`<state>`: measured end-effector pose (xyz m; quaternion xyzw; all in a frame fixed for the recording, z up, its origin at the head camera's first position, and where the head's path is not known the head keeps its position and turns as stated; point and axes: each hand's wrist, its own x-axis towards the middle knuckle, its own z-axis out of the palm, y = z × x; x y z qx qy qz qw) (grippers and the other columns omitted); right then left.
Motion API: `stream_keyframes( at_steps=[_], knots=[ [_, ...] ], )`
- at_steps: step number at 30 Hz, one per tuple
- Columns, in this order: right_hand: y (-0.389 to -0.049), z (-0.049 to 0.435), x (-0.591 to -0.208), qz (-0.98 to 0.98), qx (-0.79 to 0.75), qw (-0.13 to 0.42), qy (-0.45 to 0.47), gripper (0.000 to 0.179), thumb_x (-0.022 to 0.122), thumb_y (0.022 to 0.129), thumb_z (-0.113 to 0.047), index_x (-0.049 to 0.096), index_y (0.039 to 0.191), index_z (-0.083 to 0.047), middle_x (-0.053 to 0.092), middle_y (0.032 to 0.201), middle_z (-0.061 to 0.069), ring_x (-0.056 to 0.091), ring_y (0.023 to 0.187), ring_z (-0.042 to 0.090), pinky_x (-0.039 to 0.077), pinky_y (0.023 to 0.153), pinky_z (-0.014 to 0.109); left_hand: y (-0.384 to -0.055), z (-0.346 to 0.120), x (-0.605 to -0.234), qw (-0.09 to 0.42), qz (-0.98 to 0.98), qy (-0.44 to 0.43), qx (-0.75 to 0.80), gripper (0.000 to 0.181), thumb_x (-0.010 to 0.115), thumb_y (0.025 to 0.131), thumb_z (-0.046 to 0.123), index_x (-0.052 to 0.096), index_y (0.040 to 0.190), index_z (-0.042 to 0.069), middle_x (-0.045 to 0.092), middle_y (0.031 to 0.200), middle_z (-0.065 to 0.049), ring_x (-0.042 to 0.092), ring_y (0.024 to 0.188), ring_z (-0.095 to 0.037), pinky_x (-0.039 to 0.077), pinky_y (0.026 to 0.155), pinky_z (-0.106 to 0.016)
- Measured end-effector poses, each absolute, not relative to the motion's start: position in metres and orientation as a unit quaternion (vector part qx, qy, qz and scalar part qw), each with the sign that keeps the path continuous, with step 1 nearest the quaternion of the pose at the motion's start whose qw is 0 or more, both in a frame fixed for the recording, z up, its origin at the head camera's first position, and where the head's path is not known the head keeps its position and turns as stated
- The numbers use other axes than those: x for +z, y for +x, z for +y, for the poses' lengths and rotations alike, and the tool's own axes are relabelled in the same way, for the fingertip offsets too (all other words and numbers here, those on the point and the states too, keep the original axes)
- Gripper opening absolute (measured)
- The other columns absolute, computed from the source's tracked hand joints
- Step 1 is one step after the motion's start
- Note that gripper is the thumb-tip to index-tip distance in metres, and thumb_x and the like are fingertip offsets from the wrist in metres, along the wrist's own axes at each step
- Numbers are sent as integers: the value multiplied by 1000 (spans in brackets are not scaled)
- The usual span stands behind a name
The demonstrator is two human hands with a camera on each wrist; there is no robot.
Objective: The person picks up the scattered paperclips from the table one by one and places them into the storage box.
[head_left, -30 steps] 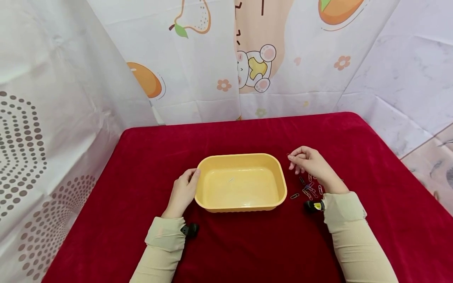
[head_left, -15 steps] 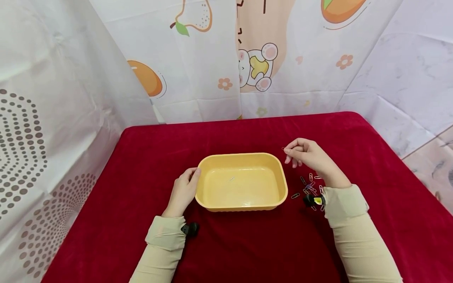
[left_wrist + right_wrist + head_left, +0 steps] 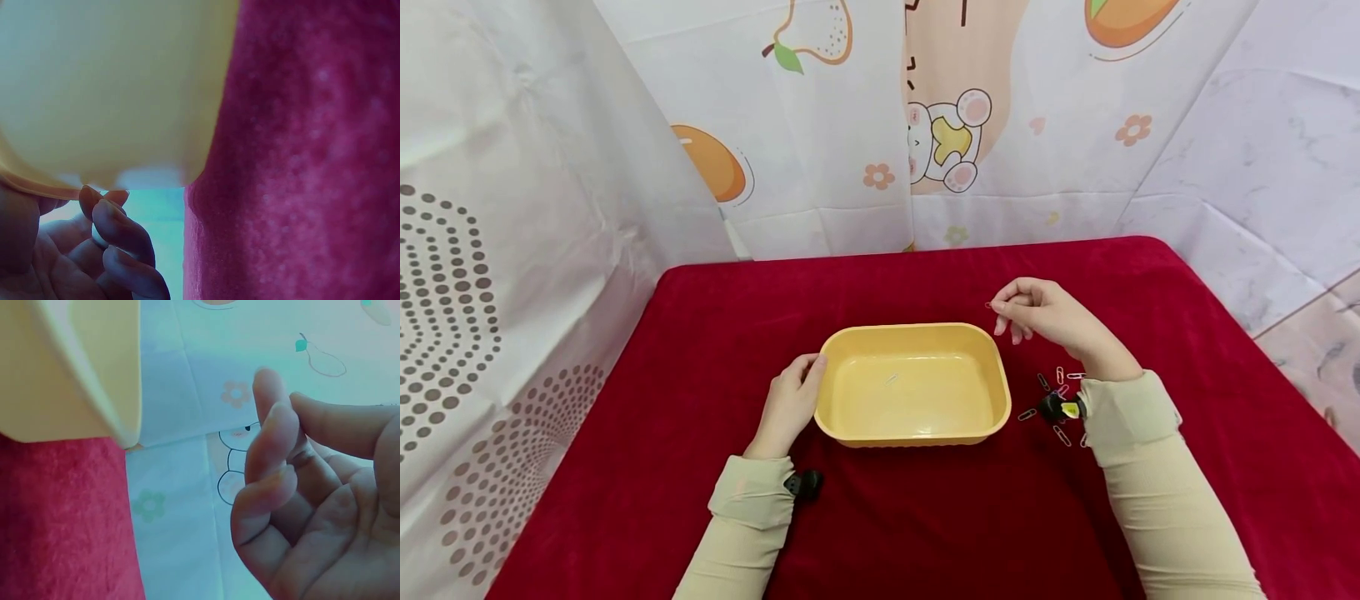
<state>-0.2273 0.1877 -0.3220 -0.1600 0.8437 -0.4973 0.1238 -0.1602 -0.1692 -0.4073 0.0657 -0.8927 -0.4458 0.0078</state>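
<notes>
A yellow rectangular plastic bin [image 3: 917, 400] stands on the red cloth, with one pale paper clip [image 3: 891, 378] on its floor. My left hand [image 3: 786, 404] grips the bin's left rim, its thumb over the edge and fingers curled on the outside in the left wrist view. Above the table past the bin's far right corner, my right hand [image 3: 1047, 317] pinches a small paper clip [image 3: 988, 305] between thumb and index finger. In the right wrist view the fingers hide that clip. Several loose coloured paper clips [image 3: 1061, 436] lie right of the bin, partly hidden by the right wrist camera.
The red cloth [image 3: 925, 517] covers the whole table. Printed white curtains [image 3: 820, 167] hang behind it and on both sides. A black camera [image 3: 805, 485] is strapped to the left wrist, another [image 3: 1054, 406] to the right.
My right hand has moved left and away from me, rising from beside the loose clips to near the bin's far right corner, still pinching the paper clip. The left hand stays on the rim.
</notes>
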Motion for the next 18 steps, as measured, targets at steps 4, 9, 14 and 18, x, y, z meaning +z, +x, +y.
stream_keyframes(
  at_steps=[4,9,14,18],
  knots=[
    [-231,182,-317,841,-499,128,-162,21,58,100,-16,59,109,4,68,76,5,60,61,19,47,60,26,-160,-169,-408,6,-892,68,-446,49,41,105,45,59,135,10,68,121,-13,66,101,-27,52,88,-43],
    [-235,174,-315,838,-502,138,-165,19,59,100,-16,60,105,3,69,78,12,59,59,21,47,58,26,-160,-169,-408,5,-893,68,-445,49,41,105,45,59,135,10,67,123,-14,66,103,-27,52,89,-44],
    [-240,164,-315,835,-502,146,-171,18,60,99,-16,60,103,2,69,76,10,60,60,24,48,57,26,-161,-170,-408,7,-893,66,-444,49,42,105,44,59,135,9,66,127,-15,65,107,-28,51,92,-45],
    [-243,157,-317,831,-506,157,-171,18,60,99,-15,59,102,2,68,77,11,59,59,22,48,57,25,-161,-170,-408,6,-893,65,-445,50,42,105,45,59,135,9,65,127,-15,65,108,-29,51,92,-46]
  ],
)
